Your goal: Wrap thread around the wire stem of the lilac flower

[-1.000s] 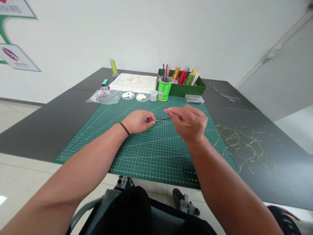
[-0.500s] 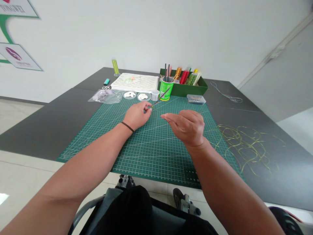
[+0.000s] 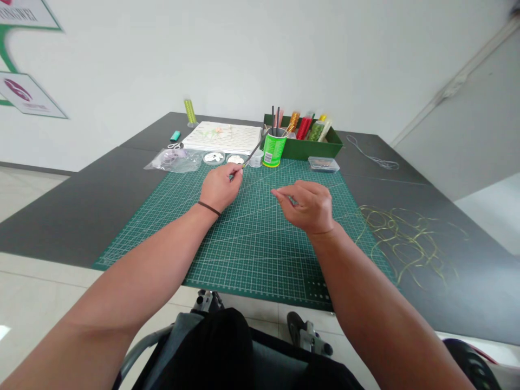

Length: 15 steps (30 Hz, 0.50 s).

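My left hand (image 3: 222, 188) is closed on the lower end of a thin dark stick (image 3: 255, 150). It slants up and to the right, its far end in front of the green tub. A bit of yellow shows on the stick beside the fingertips. To the right, my right hand (image 3: 305, 203) hovers over the green cutting mat (image 3: 252, 249) with thumb and forefinger pinched together. What they pinch, if anything, is too fine to make out. Loose yellow-gold cord (image 3: 400, 233) lies tangled near my right forearm, across the mat's edge and the dark table.
Along the back stand a white board (image 3: 221, 138), the green tub (image 3: 274, 149) with sticks, a dark green box (image 3: 335, 145) of coloured rolls and a clear case (image 3: 324, 164). A plastic bag (image 3: 174, 161), scissors (image 3: 175, 145) and dishes of white pieces (image 3: 213, 157) are at the left.
My left hand has shifted slightly left and up, and the stick now stands steeper. My right hand's pinch has turned a little, with more gap between thumb and forefinger; the hands are farther apart.
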{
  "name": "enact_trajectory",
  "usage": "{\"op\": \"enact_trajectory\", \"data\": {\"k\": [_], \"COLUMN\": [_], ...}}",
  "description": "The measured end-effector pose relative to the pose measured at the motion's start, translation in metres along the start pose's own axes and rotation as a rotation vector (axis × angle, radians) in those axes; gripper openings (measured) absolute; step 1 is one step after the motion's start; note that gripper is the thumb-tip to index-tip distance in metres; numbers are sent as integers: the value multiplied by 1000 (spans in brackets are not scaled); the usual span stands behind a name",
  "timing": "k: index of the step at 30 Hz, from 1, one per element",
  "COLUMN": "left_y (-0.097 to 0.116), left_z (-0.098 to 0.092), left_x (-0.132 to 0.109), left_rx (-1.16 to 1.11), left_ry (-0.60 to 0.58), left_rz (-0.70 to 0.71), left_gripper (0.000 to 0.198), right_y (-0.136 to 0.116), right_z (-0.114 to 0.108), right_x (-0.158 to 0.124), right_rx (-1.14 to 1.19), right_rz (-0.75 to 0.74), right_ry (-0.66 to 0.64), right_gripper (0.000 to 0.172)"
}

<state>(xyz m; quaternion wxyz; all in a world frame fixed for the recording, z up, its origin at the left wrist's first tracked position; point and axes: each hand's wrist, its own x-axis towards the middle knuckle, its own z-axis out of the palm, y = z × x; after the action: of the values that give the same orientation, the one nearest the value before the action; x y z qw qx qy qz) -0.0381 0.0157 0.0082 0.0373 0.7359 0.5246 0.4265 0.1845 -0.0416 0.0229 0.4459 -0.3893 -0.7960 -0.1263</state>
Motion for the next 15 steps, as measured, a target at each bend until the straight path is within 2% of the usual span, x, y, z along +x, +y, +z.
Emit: {"op": "enact_trajectory", "data": {"k": [2, 6, 8, 9, 11, 13, 15], "left_y": [0, 0, 1, 1, 2, 4, 6], "left_z": [0, 0, 0, 1, 2, 4, 7], "left_x": [0, 0, -1, -2, -4, -6, -9], "left_rx": [-15, -44, -41, -34, -14, 4, 12], "left_ry": [32, 101, 132, 143, 157, 158, 151], "left_rz": [11, 51, 71, 81, 110, 156, 218], "left_gripper": [20, 21, 22, 22, 23, 23, 24], "right_y": [7, 18, 20, 20, 17, 11, 3], "right_z": [2, 10, 16, 18, 21, 20, 19], "right_x": [-1, -6, -10, -12, -13, -9, -3], "right_rx": [31, 22, -45, -89, -135, -164, -123], "right_rz": [42, 173, 262, 318, 415, 472, 421], "right_ry": [-93, -421, -525, -538, -466, -240, -60], "right_gripper": [28, 10, 31, 41, 54, 58, 55]}}
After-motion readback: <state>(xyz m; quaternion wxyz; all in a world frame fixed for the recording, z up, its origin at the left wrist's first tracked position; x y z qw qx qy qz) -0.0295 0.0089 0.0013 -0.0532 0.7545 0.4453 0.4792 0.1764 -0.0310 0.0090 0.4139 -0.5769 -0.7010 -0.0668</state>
